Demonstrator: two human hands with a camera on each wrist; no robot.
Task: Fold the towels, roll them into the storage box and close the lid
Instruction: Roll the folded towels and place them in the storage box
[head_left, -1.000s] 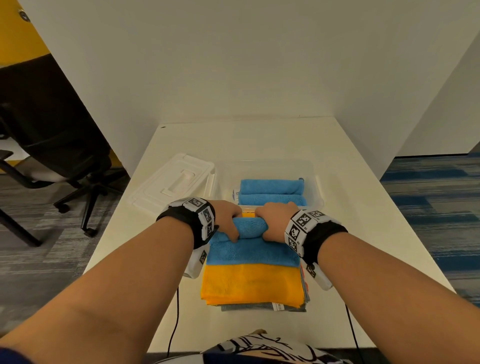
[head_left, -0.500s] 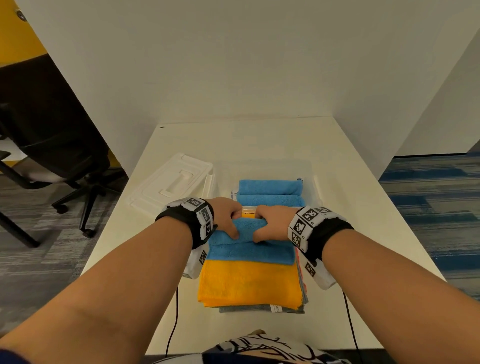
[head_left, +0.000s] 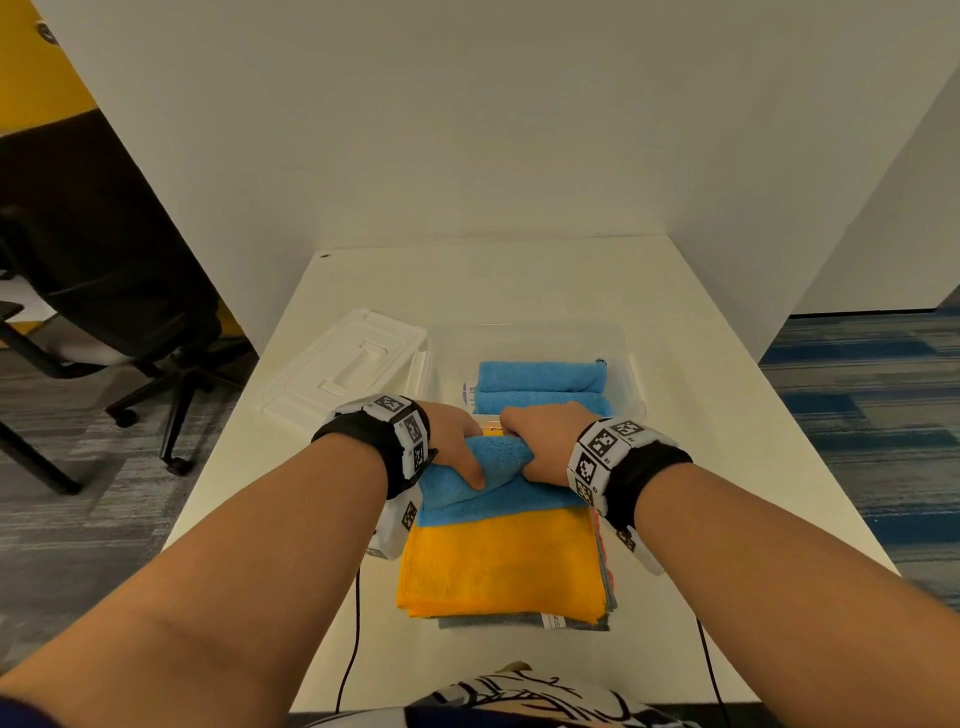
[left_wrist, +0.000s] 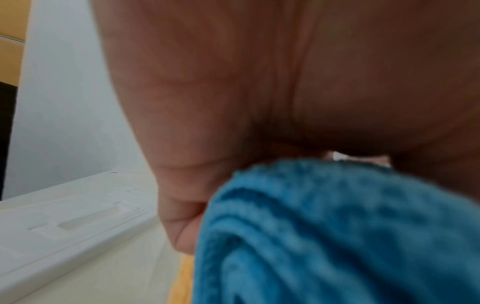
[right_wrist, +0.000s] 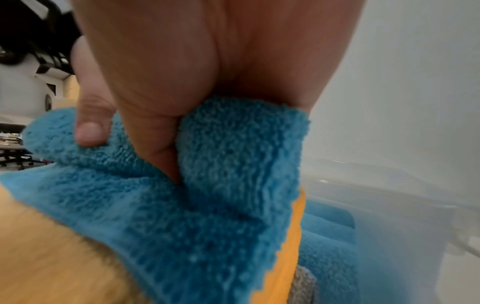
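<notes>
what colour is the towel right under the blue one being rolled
Orange: the orange towel lies directly beneath the blue towel, clearest in the head view.

An office workspace. A white counter (head_left: 519, 280) sits between plain white partition walls (head_left: 467, 130), with a black wheeled office chair (head_left: 104, 270) to the left, grey and blue striped carpet tiles (head_left: 872, 395) on the floor, and a yellow wall (head_left: 31, 83) behind.
</notes>
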